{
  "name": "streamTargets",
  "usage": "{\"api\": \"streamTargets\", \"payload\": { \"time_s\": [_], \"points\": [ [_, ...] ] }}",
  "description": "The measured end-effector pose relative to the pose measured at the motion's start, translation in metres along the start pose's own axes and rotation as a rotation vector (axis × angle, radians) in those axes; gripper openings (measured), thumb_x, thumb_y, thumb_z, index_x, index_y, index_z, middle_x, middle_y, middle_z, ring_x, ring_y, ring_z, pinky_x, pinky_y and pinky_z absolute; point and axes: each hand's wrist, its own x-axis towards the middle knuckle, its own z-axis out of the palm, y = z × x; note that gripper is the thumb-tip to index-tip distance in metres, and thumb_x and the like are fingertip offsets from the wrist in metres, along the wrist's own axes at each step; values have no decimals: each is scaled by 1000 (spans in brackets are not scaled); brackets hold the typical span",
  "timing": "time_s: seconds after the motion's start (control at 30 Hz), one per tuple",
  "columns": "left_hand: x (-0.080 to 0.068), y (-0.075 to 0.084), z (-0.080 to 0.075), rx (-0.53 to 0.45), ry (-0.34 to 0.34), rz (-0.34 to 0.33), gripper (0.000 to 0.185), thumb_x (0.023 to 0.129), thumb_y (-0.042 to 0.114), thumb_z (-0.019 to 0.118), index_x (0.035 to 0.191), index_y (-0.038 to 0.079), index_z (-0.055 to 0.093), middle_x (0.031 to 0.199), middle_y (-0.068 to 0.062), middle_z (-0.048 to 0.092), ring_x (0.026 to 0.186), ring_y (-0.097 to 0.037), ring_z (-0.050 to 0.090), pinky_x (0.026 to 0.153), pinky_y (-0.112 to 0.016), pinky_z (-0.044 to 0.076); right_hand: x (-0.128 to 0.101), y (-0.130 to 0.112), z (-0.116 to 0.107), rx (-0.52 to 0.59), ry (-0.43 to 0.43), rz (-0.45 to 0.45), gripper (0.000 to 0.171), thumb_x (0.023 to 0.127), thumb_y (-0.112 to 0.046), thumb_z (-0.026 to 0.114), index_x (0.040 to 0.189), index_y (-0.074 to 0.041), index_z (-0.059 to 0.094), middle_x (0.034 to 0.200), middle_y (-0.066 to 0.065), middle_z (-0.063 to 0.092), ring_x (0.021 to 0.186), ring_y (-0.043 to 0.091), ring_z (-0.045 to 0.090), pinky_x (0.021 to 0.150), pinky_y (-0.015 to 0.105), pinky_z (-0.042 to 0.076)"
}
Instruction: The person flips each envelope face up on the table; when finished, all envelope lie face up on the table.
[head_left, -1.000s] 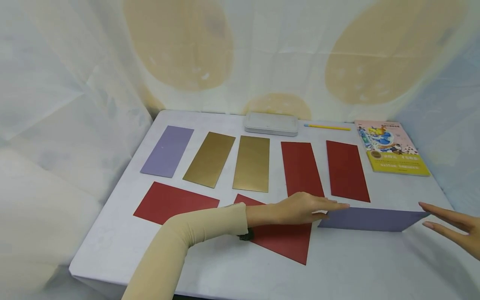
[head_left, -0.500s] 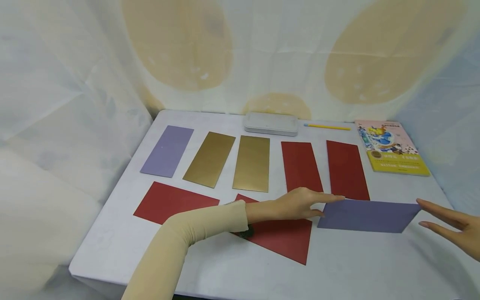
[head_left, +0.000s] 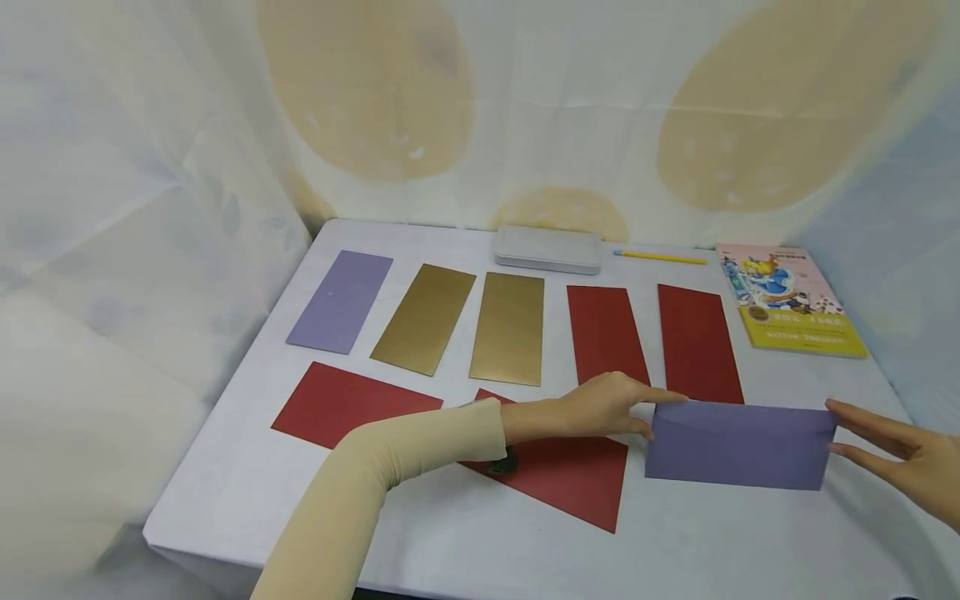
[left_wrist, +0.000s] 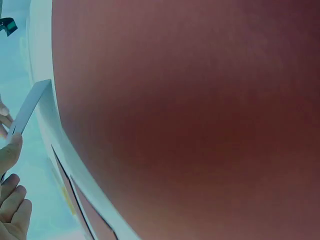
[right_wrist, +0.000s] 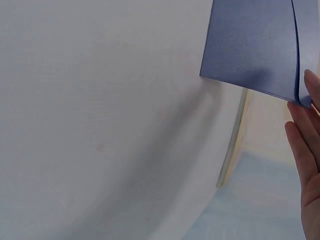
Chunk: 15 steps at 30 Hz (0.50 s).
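Note:
A purple envelope stands on its long edge near the table's right front, its broad face toward me. In the right wrist view the envelope shows a flap line along one side. My left hand pinches its upper left corner between index finger and thumb. At the opposite end, my right hand pinches the upper right corner. The left wrist view shows the left hand at the envelope's end. Beneath my left forearm lies a red rectangle, partly hidden by the wrist.
Behind lie a flat purple piece, two gold ones and two red ones. Another red rectangle is at the left front. Along the back are a grey tin case, a yellow pencil and a picture book.
The purple envelope has tipped from a low slant to nearly upright, so more of its face shows. Both hands have come in to its upper corners, and the right fingertips now touch it.

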Motion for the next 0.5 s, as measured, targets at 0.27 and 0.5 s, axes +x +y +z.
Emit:
{"api": "streamTargets", "payload": {
  "time_s": [0.27,0.5],
  "points": [
    [4,-1,11,-41,-27,-48,67,75,32,85,136,20,58,59,8,55,51,-5,19,49,-14,22,-9,4,5,-60,-15,83,66,69,11,79,130,7,56,120,-40,43,102,-28,41,74,1,41],
    [6,-2,10,-52,-66,-84,66,73,32,86,133,20,61,106,9,71,55,0,32,52,-11,29,-17,11,10,-191,-77,174,66,75,-12,82,132,6,54,122,-40,37,95,-35,28,72,-4,35]
  ]
}}
